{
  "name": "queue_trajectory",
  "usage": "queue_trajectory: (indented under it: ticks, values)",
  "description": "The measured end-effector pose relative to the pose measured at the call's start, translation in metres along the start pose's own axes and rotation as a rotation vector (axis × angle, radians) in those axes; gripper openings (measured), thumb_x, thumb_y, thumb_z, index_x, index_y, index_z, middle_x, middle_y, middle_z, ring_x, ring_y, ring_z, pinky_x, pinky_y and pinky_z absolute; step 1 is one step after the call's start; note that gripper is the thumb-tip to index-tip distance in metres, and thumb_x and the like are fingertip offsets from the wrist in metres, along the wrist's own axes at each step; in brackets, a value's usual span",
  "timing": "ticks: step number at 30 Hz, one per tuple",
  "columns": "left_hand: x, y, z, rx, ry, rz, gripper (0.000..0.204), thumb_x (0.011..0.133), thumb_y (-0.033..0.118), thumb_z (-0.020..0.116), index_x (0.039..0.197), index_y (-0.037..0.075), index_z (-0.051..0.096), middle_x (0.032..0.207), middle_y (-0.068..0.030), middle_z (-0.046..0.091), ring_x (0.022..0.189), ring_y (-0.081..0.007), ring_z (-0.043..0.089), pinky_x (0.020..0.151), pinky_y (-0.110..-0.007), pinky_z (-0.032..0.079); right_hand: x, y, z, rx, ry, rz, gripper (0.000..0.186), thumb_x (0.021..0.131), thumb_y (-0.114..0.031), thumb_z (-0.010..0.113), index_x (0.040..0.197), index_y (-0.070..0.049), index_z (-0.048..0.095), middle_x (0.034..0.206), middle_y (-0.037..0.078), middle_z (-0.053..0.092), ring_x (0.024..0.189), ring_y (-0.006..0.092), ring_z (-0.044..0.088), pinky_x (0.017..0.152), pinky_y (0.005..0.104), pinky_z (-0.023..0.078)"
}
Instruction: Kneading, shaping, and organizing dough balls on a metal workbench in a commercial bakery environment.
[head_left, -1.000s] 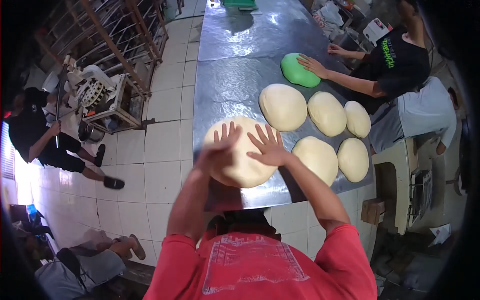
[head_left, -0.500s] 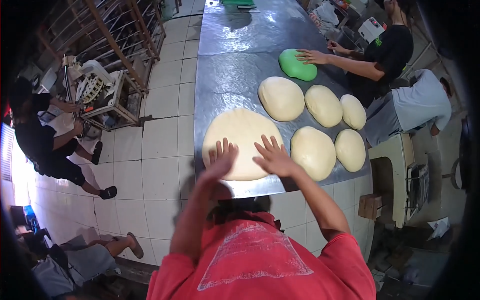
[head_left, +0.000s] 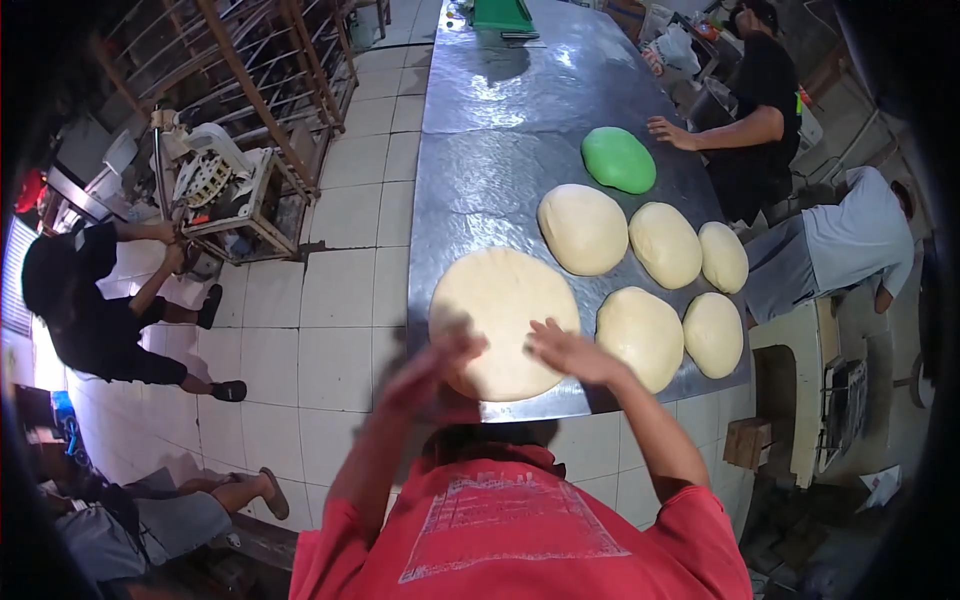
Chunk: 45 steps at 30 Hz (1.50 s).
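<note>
A large flat round of pale dough [head_left: 505, 300] lies at the near left of the metal table. My left hand [head_left: 448, 357] is at its near left edge, blurred, with the fingers stretched out over the dough. On the near right edge of the same round is my right hand [head_left: 572, 355], open with its fingers apart. Neither hand holds anything. Just to the right sits a rounded dough mound [head_left: 640, 338], with a smaller dough mound [head_left: 713, 335] beside it. Farther back are another dough mound [head_left: 583, 230], several more pale ones, and a green dough mound [head_left: 618, 160].
The metal table [head_left: 480, 180] stretches away from me, with a green object [head_left: 502, 15] at its far end. A person in black [head_left: 765, 120] stands at its right side, one hand near the green dough. A metal rack [head_left: 250, 80] and other people are around the tiled floor [head_left: 340, 280].
My hands have drawn back toward the near edge of the large dough round; the left is blurred by motion. The co-worker's hand has come off the green dough. The view has shifted slightly.
</note>
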<state>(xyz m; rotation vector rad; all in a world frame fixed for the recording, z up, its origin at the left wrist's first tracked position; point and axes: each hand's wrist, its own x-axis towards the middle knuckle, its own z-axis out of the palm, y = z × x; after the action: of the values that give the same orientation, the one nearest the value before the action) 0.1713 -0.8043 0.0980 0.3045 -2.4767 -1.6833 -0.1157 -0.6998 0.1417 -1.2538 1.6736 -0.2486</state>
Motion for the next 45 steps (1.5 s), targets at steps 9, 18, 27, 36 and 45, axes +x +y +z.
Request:
queue_trajectory:
  ticks: [9, 18, 27, 36, 45]
  values:
    - [0.073, -0.038, 0.018, 1.080, 0.730, -0.352, 0.089, 0.095, 0.061, 0.045, 0.152, -0.005, 0.027, 0.163, -0.0219, 0.020, 0.149, -0.0423, 0.017, 0.121, -0.051, 0.011, 0.083, -0.006, -0.008, -0.774, 0.818, -0.456, 0.061, 0.099, -0.042, 0.051, 0.146, -0.003, 0.045, 0.154, 0.017, 0.042, 0.145, 0.0396, 0.034, 0.115, 0.0511, 0.030]
    - [0.111, -0.015, -0.091, 0.230, 0.244, -0.734, 0.082, 0.098, 0.061, 0.035, 0.156, 0.004, 0.024, 0.164, -0.0191, 0.020, 0.150, -0.0426, 0.016, 0.112, -0.066, 0.011, 0.130, -0.022, -0.062, -0.604, 0.135, -0.380, 0.072, 0.096, -0.050, 0.045, 0.157, -0.015, 0.031, 0.166, 0.015, 0.019, 0.153, 0.0371, 0.012, 0.121, 0.0523, 0.019]
    - [0.150, -0.058, -0.086, 0.866, 0.797, -0.464, 0.061, 0.096, 0.045, 0.052, 0.132, -0.004, 0.048, 0.132, -0.0195, 0.048, 0.108, -0.0338, 0.051, 0.090, -0.045, 0.041, 0.167, -0.013, -0.090, -0.574, 0.338, -0.469, 0.075, 0.086, -0.040, 0.061, 0.147, -0.001, 0.043, 0.149, 0.023, 0.045, 0.135, 0.0415, 0.044, 0.110, 0.0483, 0.038]
    - [0.102, -0.035, -0.091, 0.114, 0.328, -0.861, 0.062, 0.076, 0.043, 0.076, 0.113, -0.006, 0.063, 0.104, -0.0220, 0.069, 0.090, -0.0335, 0.066, 0.081, -0.043, 0.052, 0.131, -0.018, -0.094, -0.348, -0.068, 0.008, 0.062, 0.078, -0.038, 0.075, 0.125, 0.001, 0.061, 0.113, 0.019, 0.069, 0.098, 0.0321, 0.066, 0.085, 0.0416, 0.053]
    - [0.095, -0.006, -0.051, 0.184, 0.720, -0.396, 0.045, 0.077, 0.029, 0.076, 0.105, -0.003, 0.064, 0.084, -0.0069, 0.063, 0.073, -0.0158, 0.053, 0.068, -0.031, 0.048, 0.109, -0.027, -0.053, -0.151, 0.395, -0.353, 0.041, 0.077, -0.023, 0.073, 0.109, 0.001, 0.065, 0.097, 0.012, 0.068, 0.085, 0.0238, 0.062, 0.080, 0.0345, 0.051]
